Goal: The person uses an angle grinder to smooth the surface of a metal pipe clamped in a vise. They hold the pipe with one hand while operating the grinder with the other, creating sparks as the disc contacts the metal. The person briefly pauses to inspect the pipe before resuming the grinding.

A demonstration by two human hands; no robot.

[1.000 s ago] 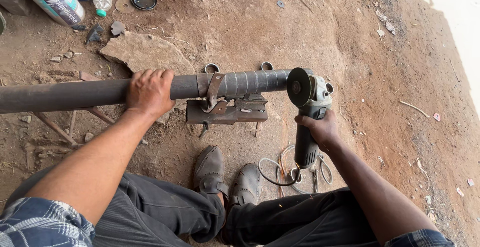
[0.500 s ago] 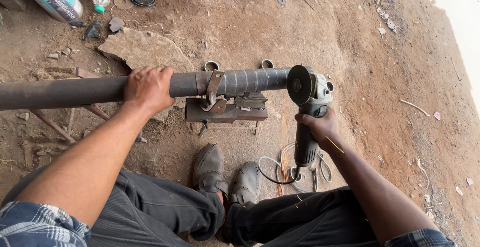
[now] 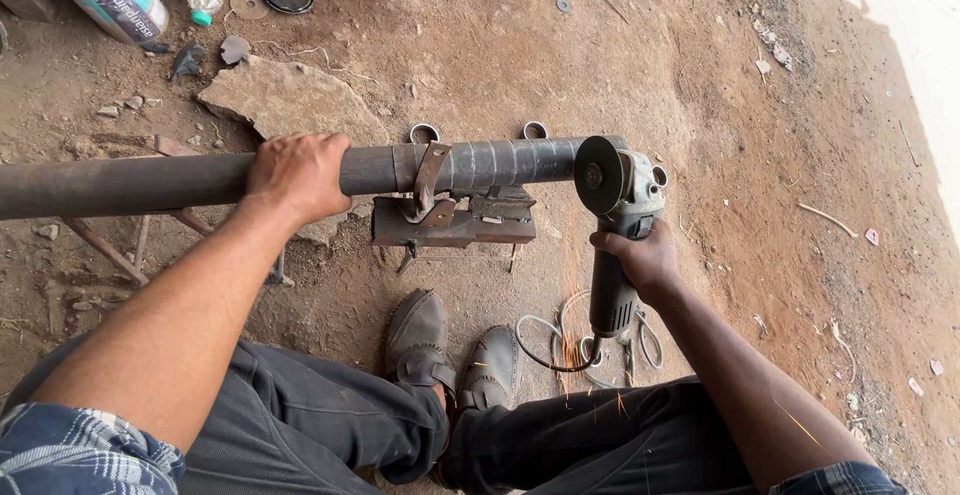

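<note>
A: What does the pipe look like?

B: It is long, round and dark gray. It lies flat, up off the dirt ground, and runs from the left edge to the middle. Its right end looks shiny, with rings around it. A rusty metal clamp holds it there.

A: What are the 2 hands doing?

B: The left hand is wrapped over the top of the pipe. The right hand grips the handle of a gray grinder. Its round disc touches the pipe's right end. Little orange sparks fall by the 2 shoes.
</note>
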